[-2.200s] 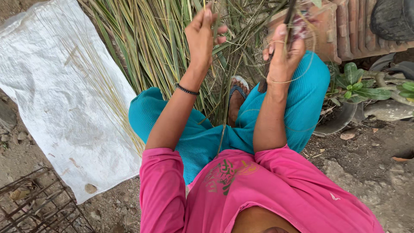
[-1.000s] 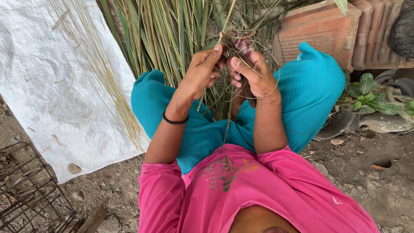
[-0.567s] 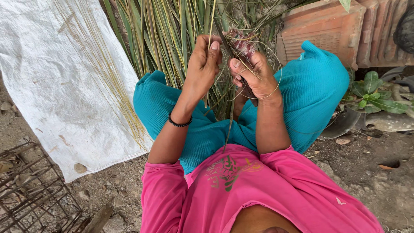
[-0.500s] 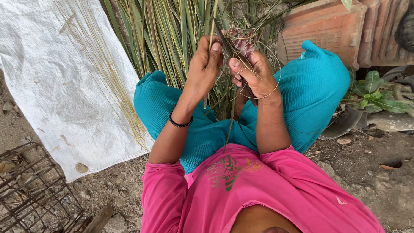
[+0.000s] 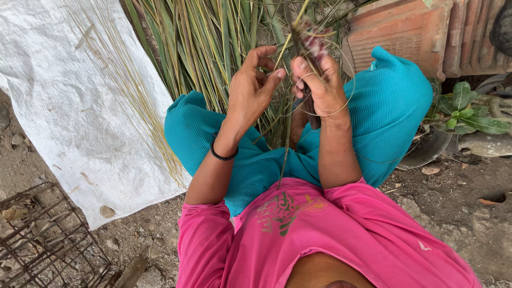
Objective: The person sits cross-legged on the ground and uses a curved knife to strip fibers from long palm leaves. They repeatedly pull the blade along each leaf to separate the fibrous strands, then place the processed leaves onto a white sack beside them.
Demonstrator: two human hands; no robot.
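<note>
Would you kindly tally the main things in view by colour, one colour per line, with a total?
White: 1, the woven sheet
Pink: 1, the shirt
Teal: 1, the trousers
Black: 1, the wristband
Rusty brown: 1, the wire cage
Total: 5

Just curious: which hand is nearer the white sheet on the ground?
Left. The left hand is raised closer to the white sheet; the right hand is beyond it, on the side away from the sheet.
</note>
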